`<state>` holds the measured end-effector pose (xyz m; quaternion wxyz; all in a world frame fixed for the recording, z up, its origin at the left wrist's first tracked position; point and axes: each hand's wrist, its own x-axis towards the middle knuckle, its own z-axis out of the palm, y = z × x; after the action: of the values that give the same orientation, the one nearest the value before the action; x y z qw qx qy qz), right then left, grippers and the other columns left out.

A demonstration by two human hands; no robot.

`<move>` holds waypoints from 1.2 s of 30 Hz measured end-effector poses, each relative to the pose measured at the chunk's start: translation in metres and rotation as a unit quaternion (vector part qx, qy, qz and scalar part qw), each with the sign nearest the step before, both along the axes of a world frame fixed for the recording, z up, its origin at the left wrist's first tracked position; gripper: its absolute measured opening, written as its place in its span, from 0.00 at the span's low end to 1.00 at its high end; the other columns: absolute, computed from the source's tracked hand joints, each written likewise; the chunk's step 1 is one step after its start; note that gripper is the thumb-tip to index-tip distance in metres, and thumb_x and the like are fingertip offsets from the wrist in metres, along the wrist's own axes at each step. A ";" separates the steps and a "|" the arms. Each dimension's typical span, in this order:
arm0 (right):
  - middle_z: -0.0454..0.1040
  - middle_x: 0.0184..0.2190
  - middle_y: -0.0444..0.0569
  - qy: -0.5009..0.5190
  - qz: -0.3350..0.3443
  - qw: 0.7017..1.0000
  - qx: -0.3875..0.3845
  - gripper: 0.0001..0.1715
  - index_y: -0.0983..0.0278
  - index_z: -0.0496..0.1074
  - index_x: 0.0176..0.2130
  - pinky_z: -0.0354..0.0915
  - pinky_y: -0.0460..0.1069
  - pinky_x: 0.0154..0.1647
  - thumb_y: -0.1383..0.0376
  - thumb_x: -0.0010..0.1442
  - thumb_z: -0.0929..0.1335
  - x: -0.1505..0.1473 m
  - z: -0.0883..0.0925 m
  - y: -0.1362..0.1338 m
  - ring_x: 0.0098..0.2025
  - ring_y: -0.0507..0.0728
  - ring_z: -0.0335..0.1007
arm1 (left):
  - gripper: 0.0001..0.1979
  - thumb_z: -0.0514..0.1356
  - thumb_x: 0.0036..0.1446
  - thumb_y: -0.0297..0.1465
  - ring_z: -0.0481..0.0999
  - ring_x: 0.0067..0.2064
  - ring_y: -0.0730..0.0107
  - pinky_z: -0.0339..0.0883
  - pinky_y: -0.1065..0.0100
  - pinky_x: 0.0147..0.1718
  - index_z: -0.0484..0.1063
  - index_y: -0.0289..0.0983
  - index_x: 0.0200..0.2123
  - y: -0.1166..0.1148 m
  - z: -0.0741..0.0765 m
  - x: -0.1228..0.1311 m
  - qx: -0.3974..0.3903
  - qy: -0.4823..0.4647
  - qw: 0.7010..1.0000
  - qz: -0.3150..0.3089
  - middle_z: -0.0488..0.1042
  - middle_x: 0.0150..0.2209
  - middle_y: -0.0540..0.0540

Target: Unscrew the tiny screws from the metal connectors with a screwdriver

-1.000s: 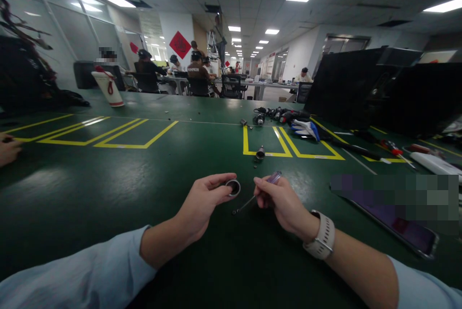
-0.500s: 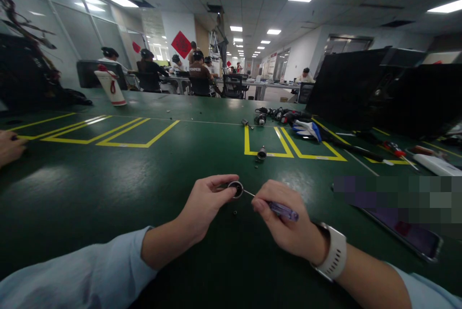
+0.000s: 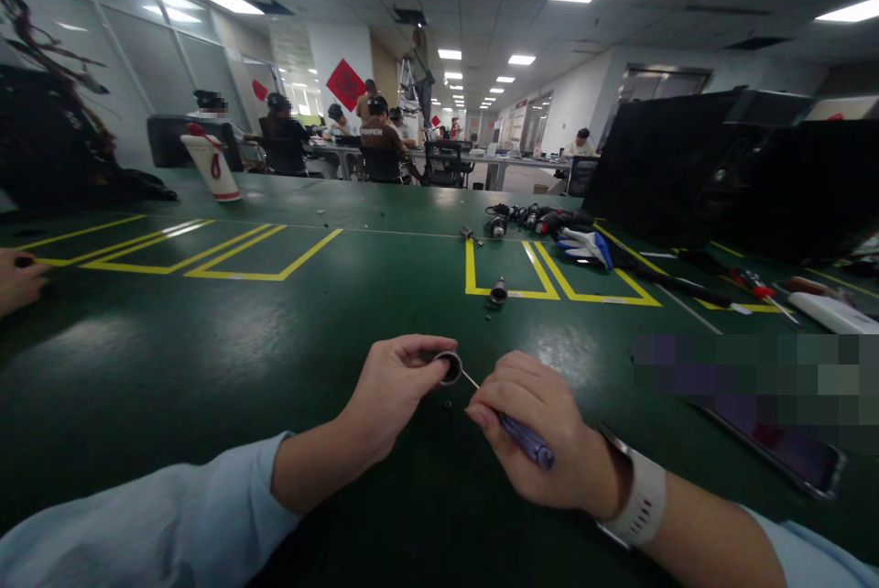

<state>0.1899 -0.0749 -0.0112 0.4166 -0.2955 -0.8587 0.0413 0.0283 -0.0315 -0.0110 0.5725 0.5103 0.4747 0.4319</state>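
Note:
Between the thumb and fingers of my left hand (image 3: 395, 391) is a round metal ring-shaped part (image 3: 451, 367), its opening turned partly toward me. My right hand (image 3: 539, 428) is closed around a screwdriver (image 3: 526, 440) with a translucent purple handle. The thin shaft points up and left, and its tip meets the right side of the ring; whether it goes inside I cannot tell. On the green table (image 3: 330, 515) just below the ring lies a tiny dark part (image 3: 449, 404). Farther off, a metal cone-shaped part (image 3: 498, 291) rests by the yellow tape.
Cylindrical motor-like parts (image 3: 495, 226) and a blue-and-white glove (image 3: 583, 246) lie at the back right. A phone (image 3: 783, 446) is at my right, with a red-handled screwdriver (image 3: 752, 284) beyond. A paper cup (image 3: 211, 165) stands back left. Another person's hand (image 3: 20, 281) is at the left edge.
My right hand has shifted slightly down, and the screwdriver's handle has swung lower, so its shaft slopes more steeply. My left hand holds the ring in nearly the same place.

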 end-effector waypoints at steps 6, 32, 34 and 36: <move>0.66 0.19 0.44 0.193 -0.025 0.964 -0.182 0.14 0.65 0.67 0.25 0.59 0.48 0.26 0.64 0.60 0.61 0.000 -0.004 0.005 0.23 0.51 0.62 | 0.15 0.64 0.42 0.24 0.77 0.34 0.67 0.70 0.65 0.39 0.74 0.32 0.38 0.008 -0.003 -0.004 -0.004 0.017 1.000 0.008 0.79 0.31 0.45; 0.64 0.16 0.40 0.451 0.008 0.761 -0.466 0.15 0.64 0.67 0.24 0.57 0.45 0.24 0.58 0.57 0.64 0.005 -0.017 0.028 0.20 0.48 0.60 | 0.14 0.61 0.45 0.24 0.75 0.41 0.65 0.69 0.63 0.42 0.70 0.34 0.39 0.011 -0.003 -0.009 0.001 0.020 1.000 -0.004 0.76 0.40 0.44; 0.66 0.19 0.41 0.447 0.022 0.809 -0.382 0.14 0.64 0.68 0.25 0.59 0.46 0.26 0.59 0.59 0.64 0.007 -0.015 0.026 0.23 0.49 0.62 | 0.14 0.61 0.45 0.24 0.75 0.40 0.65 0.69 0.64 0.41 0.71 0.34 0.38 0.010 -0.003 -0.008 0.007 0.026 1.000 -0.009 0.76 0.38 0.44; 0.69 0.21 0.43 0.378 0.018 0.875 -0.302 0.12 0.63 0.70 0.28 0.61 0.47 0.28 0.61 0.59 0.64 0.008 -0.013 0.021 0.25 0.50 0.65 | 0.13 0.62 0.45 0.24 0.76 0.39 0.66 0.69 0.65 0.40 0.72 0.34 0.37 0.008 -0.002 -0.007 0.017 0.027 0.999 -0.012 0.77 0.36 0.45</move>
<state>0.1976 -0.0539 -0.0241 0.5988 -0.3533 -0.5870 0.4149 0.0218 -0.0236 -0.0132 0.5560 0.5372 0.4767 0.4185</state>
